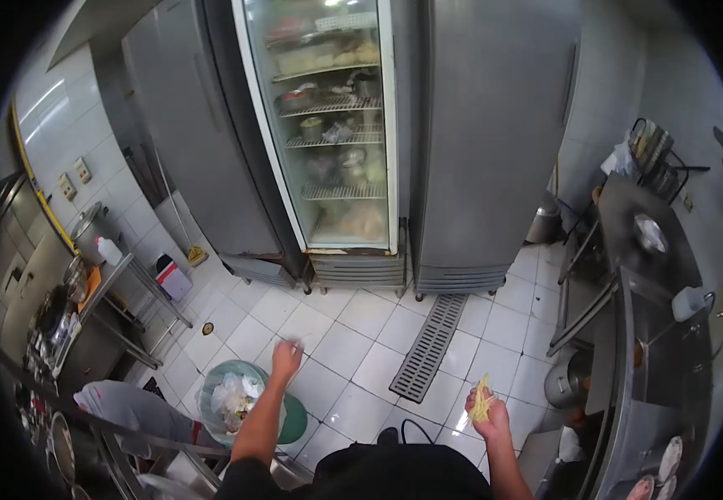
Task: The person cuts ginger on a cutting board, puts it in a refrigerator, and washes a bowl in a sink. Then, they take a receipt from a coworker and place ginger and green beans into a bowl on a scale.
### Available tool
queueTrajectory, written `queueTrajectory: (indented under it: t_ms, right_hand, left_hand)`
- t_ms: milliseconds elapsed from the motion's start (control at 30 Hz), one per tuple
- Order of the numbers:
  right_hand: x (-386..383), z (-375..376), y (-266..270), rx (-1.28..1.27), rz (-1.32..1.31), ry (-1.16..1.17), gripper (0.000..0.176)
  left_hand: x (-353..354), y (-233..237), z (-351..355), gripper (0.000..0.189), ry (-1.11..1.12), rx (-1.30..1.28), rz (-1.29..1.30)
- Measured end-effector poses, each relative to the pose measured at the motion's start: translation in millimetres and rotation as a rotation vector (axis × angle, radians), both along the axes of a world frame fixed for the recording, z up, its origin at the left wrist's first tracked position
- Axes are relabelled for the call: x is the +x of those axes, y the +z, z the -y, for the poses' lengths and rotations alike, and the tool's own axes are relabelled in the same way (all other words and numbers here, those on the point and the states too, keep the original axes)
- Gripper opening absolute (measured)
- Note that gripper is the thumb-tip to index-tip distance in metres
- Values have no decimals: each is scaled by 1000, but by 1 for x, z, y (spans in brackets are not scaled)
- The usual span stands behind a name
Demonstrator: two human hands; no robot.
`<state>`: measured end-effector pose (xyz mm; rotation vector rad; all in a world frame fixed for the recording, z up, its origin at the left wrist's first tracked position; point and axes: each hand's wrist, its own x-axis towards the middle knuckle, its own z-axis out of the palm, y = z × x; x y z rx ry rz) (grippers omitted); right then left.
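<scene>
My right hand (495,421) is closed around a pale yellow, stringy bunch (483,402), held out over the floor on the right. Its exact kind is not clear. On the left, my left hand (287,360) is held out with its fingers curled together. Whatever it may hold is too small to make out. Just beside and below that forearm stands a round bin (208,398) with a liner, filled with crumpled plastic bags and scraps (238,398). A green round lid or container (294,420) shows partly behind the forearm.
A glass-door fridge (305,200) with stocked shelves stands ahead between steel cabinets (495,150). A drain grate (430,346) crosses the tiled floor. A person in a grey shirt (140,410) bends at the lower left. Steel counters line the right, with a pot (563,385) beneath.
</scene>
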<state>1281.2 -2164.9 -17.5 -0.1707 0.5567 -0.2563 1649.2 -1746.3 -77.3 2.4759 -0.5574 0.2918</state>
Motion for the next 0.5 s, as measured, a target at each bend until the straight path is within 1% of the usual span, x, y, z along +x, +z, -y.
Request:
queueTrajectory:
  t_ms: [33,67,100,133,200,267,333,400,500]
  right_hand:
    - [16,6,1,0,-2,-7,21]
    - [33,12,4,-3,0,-11,21]
    - [48,18,7,-5,16,-14,20]
    - [64,25,7,-10,24,-9,20]
    - [95,42,5,-23,34,-1,22]
    - [128,60,0,-7,24,11,21]
    - [158,82,-15,8,32,41,21]
    - [192,108,-36,14,77,92,21]
    - [250,144,-39,28,76,135,21]
  left_hand:
    - [44,25,43,30,-21,-21,113]
    - [71,82,92,29,-86,-53,146]
    - [101,137,138,27,-253,-76,256]
    - [109,200,181,27,-286,-25,271]
    - [152,272,252,28,-418,-58,545]
    - [193,334,312,26,-491,39,702]
    - [221,385,359,25,-486,122,872]
    - [259,424,400,25,-468,231,986]
    - [317,470,450,25,-392,352,1134]
